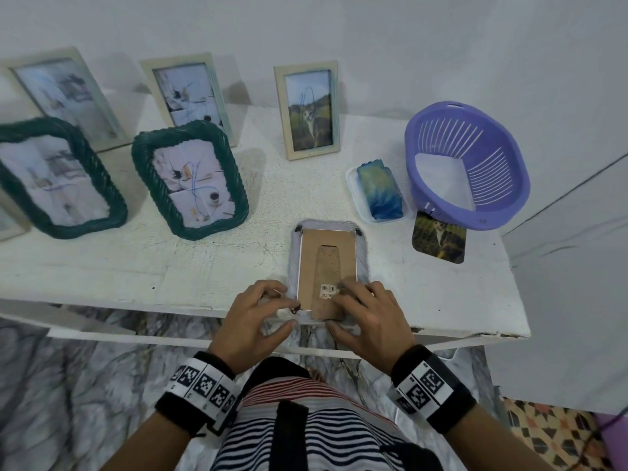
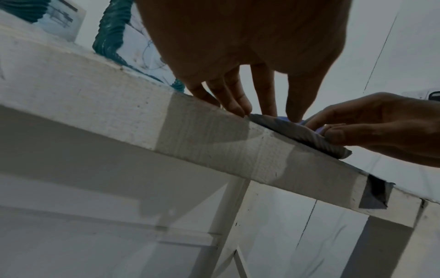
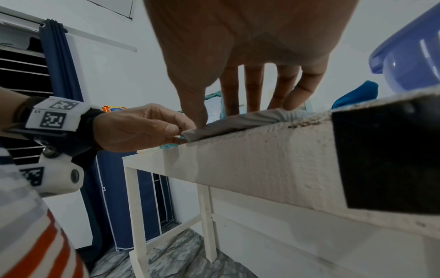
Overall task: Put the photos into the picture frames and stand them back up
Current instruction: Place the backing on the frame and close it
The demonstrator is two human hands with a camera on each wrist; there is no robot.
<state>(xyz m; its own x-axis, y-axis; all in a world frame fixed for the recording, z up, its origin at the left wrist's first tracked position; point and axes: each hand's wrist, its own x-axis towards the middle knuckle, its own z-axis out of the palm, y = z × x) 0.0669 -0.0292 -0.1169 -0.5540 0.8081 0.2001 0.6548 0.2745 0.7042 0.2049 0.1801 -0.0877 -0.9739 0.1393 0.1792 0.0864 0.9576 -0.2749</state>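
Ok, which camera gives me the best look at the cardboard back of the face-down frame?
Head view: the cardboard back shows whole from above, left hand and right hand at its near end. Both wrist views show only the frame edge-on.

I count six picture frames in full: two green rope-edged (image 1: pixel 190 180) (image 1: pixel 59 180), three pale flat ones standing at back (image 1: pixel 307 110) (image 1: pixel 190 93) (image 1: pixel 68 96), one grey frame (image 1: pixel 328 266) lying face down. Edge of one more at far left (image 1: pixel 8 220), kind unclear. One loose photo (image 1: pixel 439 237). One purple basket (image 1: pixel 469 164). One blue-green sponge (image 1: pixel 380 188) on one clear tray (image 1: pixel 353 185). One worktop (image 1: pixel 170 266). Two hands: left hand (image 1: pixel 253 321), right hand (image 1: pixel 372 317).
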